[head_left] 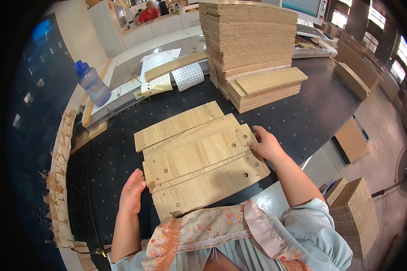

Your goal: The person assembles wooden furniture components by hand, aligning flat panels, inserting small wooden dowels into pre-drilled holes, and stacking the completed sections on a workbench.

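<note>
Several light wood-grain boards lie side by side, partly overlapping, in front of me. Drilled holes mark the ends of the middle wooden board (190, 156) and the nearest board (212, 185). My left hand (133, 189) is at the left ends of the boards, fingers stretched out together and the thumb close to the edge. At the opposite end, my right hand (267, 143) grips the middle board's corner, the thumb over its top and the fingers at its end. A farther board (181, 126) lies beyond them, untouched.
A tall stack of boards (253, 40) stands at the back, with a lower stack (269, 90) before it. The black table (117, 135) is dotted with holes. At the left are a blue-capped bottle (92, 83) and label sheets (158, 67). Drilled panels (355, 221) stand at the lower right.
</note>
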`<move>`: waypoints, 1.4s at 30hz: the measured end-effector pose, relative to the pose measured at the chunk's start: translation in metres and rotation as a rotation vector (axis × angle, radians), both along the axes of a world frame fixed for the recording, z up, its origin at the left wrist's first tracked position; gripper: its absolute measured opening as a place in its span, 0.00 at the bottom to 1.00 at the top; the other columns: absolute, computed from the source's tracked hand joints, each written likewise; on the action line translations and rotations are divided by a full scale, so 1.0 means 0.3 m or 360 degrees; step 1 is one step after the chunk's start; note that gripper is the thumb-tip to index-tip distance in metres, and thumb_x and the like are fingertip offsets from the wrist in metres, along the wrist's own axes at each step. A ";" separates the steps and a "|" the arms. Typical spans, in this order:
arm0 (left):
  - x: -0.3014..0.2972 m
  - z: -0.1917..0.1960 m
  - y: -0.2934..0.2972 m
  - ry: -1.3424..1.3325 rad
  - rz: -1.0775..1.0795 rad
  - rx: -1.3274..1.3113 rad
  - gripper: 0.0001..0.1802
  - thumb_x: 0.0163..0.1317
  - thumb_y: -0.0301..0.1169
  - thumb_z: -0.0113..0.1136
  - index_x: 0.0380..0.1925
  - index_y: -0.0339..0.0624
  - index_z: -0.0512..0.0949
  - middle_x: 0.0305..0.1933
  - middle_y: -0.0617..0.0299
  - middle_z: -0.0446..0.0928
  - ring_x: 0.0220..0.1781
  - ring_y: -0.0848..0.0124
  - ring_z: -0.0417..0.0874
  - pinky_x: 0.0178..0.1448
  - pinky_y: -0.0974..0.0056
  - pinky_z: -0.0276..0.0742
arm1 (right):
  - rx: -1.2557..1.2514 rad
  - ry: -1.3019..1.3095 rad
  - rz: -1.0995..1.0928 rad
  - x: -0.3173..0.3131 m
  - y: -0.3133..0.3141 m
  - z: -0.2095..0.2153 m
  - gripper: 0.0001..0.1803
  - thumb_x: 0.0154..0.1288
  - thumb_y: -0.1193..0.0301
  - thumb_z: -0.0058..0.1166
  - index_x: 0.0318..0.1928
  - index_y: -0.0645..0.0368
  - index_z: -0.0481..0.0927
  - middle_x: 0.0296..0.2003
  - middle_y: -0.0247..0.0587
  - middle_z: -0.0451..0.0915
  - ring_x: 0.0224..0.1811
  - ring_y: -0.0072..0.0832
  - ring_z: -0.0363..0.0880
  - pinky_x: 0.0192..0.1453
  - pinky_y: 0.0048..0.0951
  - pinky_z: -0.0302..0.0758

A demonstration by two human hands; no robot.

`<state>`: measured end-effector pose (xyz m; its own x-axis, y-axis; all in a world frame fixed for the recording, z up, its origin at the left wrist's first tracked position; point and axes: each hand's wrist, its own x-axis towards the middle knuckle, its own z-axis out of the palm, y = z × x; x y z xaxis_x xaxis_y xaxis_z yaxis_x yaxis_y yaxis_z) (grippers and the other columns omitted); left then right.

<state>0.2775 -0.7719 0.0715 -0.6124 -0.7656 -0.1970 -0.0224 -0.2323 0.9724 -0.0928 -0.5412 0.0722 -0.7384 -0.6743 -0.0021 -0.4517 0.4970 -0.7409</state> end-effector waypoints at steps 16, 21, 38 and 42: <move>0.019 0.106 0.046 0.0151 -0.0012 -0.0092 0.30 0.59 0.24 0.51 0.62 0.27 0.59 0.63 0.48 0.66 0.64 0.61 0.68 0.66 0.59 0.61 | -0.0119 0.0174 0.0023 0.058 0.030 0.145 0.28 0.53 0.65 0.62 0.55 0.60 0.72 0.41 0.57 0.79 0.46 0.48 0.78 0.51 0.38 0.74; 0.132 0.081 0.161 0.0069 -0.0022 0.0026 0.29 0.59 0.27 0.51 0.61 0.28 0.62 0.61 0.49 0.69 0.61 0.61 0.71 0.63 0.57 0.65 | -0.0117 0.0188 0.0136 0.143 0.174 0.050 0.27 0.51 0.64 0.63 0.52 0.60 0.73 0.35 0.57 0.78 0.41 0.49 0.78 0.46 0.40 0.75; 0.104 -0.014 0.194 -0.0106 -0.0117 0.0135 0.26 0.58 0.22 0.49 0.59 0.33 0.64 0.53 0.57 0.74 0.53 0.69 0.75 0.58 0.64 0.68 | -0.0191 -0.0479 0.0040 0.153 0.186 0.015 0.24 0.56 0.74 0.61 0.54 0.66 0.73 0.41 0.44 0.81 0.43 0.26 0.79 0.50 0.27 0.74; 0.024 -0.014 0.107 0.0102 0.0176 -0.0177 0.25 0.57 0.19 0.50 0.57 0.35 0.65 0.53 0.59 0.72 0.56 0.71 0.71 0.62 0.63 0.64 | -0.0668 -0.0570 0.0065 0.099 0.070 -0.009 0.28 0.54 0.82 0.60 0.57 0.64 0.69 0.47 0.42 0.78 0.48 0.26 0.77 0.54 0.27 0.73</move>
<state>0.2848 -0.7399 0.0672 -0.5318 -0.8439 -0.0705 0.0602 -0.1207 0.9909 -0.0630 -0.5203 0.0695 -0.7144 -0.6992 0.0268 -0.1479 0.1135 -0.9825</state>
